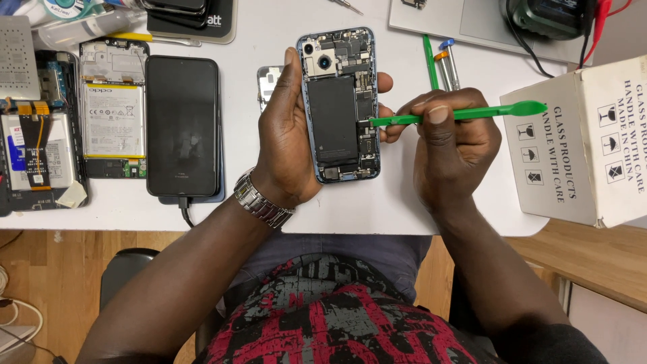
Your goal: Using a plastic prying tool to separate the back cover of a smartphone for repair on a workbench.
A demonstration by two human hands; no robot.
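My left hand [286, 138] grips an opened smartphone [340, 104] upright over the white table, its back cover off so the black battery, camera modules and circuit board show. My fingers wrap around its right edge. My right hand [451, 145] holds a green plastic pry tool [465, 113] level, like a pen. The tool's thin tip touches the phone's right side beside the battery, and its wide spade end points right. A metal watch sits on my left wrist.
A black phone [182, 125] with a cable lies left of my hands, beside two opened phones with exposed batteries [111, 111]. A cardboard box [586, 138] stands at the right. Green and metal tools [441, 64] lie behind. The table's front edge [337, 229] runs near my body.
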